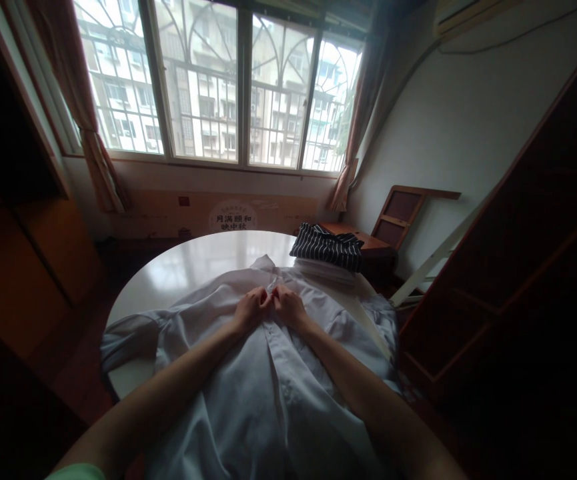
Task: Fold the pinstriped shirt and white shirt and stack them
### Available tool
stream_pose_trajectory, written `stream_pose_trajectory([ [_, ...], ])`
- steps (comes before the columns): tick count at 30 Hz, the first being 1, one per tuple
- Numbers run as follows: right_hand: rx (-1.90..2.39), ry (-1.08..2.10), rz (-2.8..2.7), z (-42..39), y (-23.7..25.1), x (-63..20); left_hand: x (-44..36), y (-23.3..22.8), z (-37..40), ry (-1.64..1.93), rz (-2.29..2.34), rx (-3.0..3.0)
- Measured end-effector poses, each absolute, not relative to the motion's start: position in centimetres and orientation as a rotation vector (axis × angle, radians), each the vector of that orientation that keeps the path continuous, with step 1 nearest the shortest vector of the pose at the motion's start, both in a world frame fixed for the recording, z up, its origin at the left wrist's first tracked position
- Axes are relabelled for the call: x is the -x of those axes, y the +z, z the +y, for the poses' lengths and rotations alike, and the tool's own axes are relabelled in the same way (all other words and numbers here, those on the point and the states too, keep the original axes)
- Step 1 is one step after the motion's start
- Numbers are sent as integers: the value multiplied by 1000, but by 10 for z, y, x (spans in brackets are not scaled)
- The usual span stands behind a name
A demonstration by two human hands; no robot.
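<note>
A white button-up shirt [238, 373] lies spread front side up, its collar [263, 263] pointing away from me and its sleeves out to both sides. Just below the collar, my left hand [252, 305] pinches the front placket with bent fingers. My right hand [288, 307] is closed on the opposite edge of the placket, nearly touching the left. The fingertips meet there, and any button between them is hidden. Lower down, the shirt front hangs partly apart along the placket.
The shirt rests on a round white table [168, 257]. At its far right sits a folded black striped garment [325, 248] on top of folded white cloth [324, 271]. Beyond are a wooden chair [398, 212], a barred window [203, 87] and a dark wooden cabinet [498, 293].
</note>
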State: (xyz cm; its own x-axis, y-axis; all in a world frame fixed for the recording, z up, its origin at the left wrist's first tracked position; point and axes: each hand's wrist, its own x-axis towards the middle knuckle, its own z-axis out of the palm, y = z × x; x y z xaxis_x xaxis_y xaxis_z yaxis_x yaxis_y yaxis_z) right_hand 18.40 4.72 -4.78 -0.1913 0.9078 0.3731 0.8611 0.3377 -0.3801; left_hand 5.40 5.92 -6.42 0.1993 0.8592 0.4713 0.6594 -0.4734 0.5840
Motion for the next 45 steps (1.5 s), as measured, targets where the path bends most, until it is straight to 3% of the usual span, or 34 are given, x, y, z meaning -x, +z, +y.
stream_pose_trajectory([
  [15,1535,-23,-2157,48,-54,-179,-61,-62,59,1052,1627,-1989],
  [32,1469,-15,-2003,48,-55,-175,-58,-55,60,1214,1500,-1676],
  [45,1390,238,-1830,60,-62,-175,-59,-70,70,1353,1385,-1319],
])
